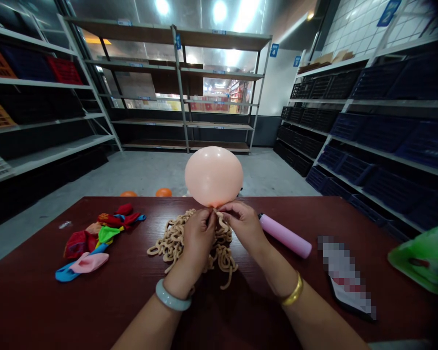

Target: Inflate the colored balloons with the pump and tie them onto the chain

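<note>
Nearest, a pale bangle (173, 295) encircles the left wrist and a gold-coloured one (294, 290) the right. On the dark red surface (131, 311), at right, lies a flat object (346, 279), its face pixelated and unreadable; a green package (425, 260) lies at the right edge. The left hand (200, 236) and right hand (245, 226) pinch the neck of an inflated peach balloon (213, 176), fingers closed, above a tangled tan cord (175, 236). A pink cylinder (286, 236) lies right of the right hand; limp coloured balloons (107, 233) lie left of the cord. Beyond the far edge, two orange balloons (164, 192) show. Farther back, racks (182, 92) carry small blue labels, illegible; blue signs read "4" (273, 50) and, upper right, apparently "2" (389, 12).
</note>
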A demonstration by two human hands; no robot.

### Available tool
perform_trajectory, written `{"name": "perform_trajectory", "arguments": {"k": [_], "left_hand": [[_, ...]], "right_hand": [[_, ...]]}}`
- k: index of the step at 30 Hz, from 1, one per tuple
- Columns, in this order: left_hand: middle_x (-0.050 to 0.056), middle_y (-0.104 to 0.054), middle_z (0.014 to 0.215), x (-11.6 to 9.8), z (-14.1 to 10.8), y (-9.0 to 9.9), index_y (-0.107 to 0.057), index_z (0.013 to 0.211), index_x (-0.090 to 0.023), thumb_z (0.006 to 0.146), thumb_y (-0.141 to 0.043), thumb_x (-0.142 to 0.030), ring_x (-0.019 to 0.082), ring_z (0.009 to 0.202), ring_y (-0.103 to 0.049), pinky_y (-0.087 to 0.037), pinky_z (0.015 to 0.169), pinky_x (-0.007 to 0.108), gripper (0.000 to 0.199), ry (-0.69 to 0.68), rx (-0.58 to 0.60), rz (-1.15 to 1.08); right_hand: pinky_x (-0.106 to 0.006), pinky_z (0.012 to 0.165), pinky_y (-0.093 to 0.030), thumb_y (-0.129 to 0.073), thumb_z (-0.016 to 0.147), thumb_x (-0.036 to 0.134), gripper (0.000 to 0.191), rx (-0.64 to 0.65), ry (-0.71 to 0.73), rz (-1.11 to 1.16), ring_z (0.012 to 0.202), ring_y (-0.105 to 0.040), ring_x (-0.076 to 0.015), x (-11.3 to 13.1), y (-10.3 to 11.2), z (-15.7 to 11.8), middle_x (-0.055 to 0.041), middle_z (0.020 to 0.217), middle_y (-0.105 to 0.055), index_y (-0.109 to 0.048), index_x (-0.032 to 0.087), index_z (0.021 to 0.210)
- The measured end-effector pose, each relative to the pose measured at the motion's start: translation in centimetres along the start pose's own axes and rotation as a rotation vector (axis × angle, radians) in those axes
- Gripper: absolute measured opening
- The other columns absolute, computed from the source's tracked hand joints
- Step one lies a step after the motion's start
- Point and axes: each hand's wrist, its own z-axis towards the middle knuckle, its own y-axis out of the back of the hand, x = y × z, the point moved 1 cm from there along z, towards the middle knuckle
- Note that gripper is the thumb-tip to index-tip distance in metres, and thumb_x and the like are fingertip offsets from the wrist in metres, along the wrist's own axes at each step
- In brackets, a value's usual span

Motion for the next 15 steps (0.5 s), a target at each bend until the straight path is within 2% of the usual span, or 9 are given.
{"name": "perform_trajectory", "arguments": {"k": [5, 9, 15], "left_hand": [[0.006, -0.067, 0.077, -0.1, -0.05, -0.15, -0.067, 0.081, -0.018, 0.089, -0.048, -0.023, 0.019, 0.072, -0.06, -0.041, 0.068, 0.029, 0.021, -0.025, 0.03, 0.054], [0.006, -0.067, 0.079, -0.25, -0.08, 0.05, -0.067, 0.083, -0.017, 0.088, -0.05, -0.021, 0.019, 0.075, -0.06, -0.042, 0.068, 0.029, 0.018, -0.041, 0.058, 0.056], [0.01, -0.07, 0.086, -0.1, -0.18, 0.32, -0.068, 0.091, -0.014, 0.081, -0.056, -0.017, 0.023, 0.078, -0.063, -0.046, 0.07, 0.032, 0.016, -0.116, 0.061, 0.122]], "right_hand": [[-0.032, 0.076, -0.049, -0.071, 0.07, 0.023, 0.008, 0.009, -0.132, 0.135, 0.079, -0.062, -0.0181, -0.25, -0.05, 0.29, -0.0043, 0.083, -0.068, -0.071, 0.019, 0.076], [-0.03, 0.075, -0.049, -0.073, 0.065, 0.023, 0.007, 0.018, -0.133, 0.219, 0.08, -0.062, -0.0175, 0.09, -0.11, 0.39, -0.0039, 0.082, -0.066, -0.071, 0.018, 0.07], [-0.029, 0.068, -0.048, -0.07, 0.069, 0.025, 0.014, 0.016, -0.232, 0.169, 0.07, -0.062, -0.0166, -0.47, -0.47, 0.07, -0.0027, 0.077, -0.068, -0.067, 0.017, 0.081]]}}
